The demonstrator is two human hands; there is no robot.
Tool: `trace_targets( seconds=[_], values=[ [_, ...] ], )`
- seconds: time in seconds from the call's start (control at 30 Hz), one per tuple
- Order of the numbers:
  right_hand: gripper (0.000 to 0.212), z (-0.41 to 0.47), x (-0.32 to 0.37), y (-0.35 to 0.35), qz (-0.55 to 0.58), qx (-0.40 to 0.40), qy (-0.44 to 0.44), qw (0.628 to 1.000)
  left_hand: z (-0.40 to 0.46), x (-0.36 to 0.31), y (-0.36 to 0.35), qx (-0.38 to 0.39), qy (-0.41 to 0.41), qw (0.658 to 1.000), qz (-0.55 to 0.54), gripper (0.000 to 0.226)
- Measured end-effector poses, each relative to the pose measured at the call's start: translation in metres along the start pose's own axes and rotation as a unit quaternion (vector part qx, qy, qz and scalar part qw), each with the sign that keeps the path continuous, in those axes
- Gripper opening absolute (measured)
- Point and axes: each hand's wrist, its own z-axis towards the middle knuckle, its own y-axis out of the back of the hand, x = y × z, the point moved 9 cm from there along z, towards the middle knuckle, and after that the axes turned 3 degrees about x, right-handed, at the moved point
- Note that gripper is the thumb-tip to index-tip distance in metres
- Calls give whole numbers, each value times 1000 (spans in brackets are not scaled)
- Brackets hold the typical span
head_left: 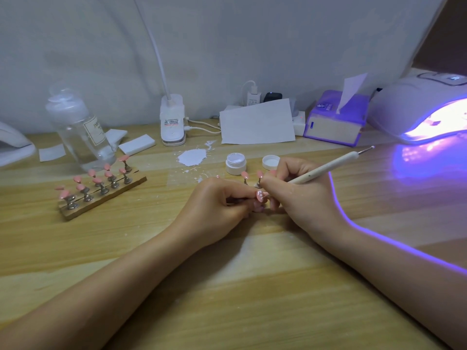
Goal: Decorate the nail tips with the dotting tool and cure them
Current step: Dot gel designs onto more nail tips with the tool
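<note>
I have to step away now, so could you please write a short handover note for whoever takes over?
Left hand pinches a pink tip that already has white dots.
Right hand grips the dotting tool, working on that tip.
White gel jar is open, lid beside it.
Stand at left holds undotted pink tips.
Lamp at right is lit.
Left: dot the remaining tips, then cure.

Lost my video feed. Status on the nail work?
Left hand pinches dotted pink nail tip. Right hand holds dotting tool on it. Lamp lit. Nothing blocking.
</note>
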Motion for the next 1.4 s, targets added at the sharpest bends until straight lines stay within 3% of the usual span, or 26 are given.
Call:
trace_targets(
  seconds=[1.4],
  values=[
    [37,1,1,0,-2,-2,7,1000,-1,1,1,-11,11,1000,-11,16]
  ],
)
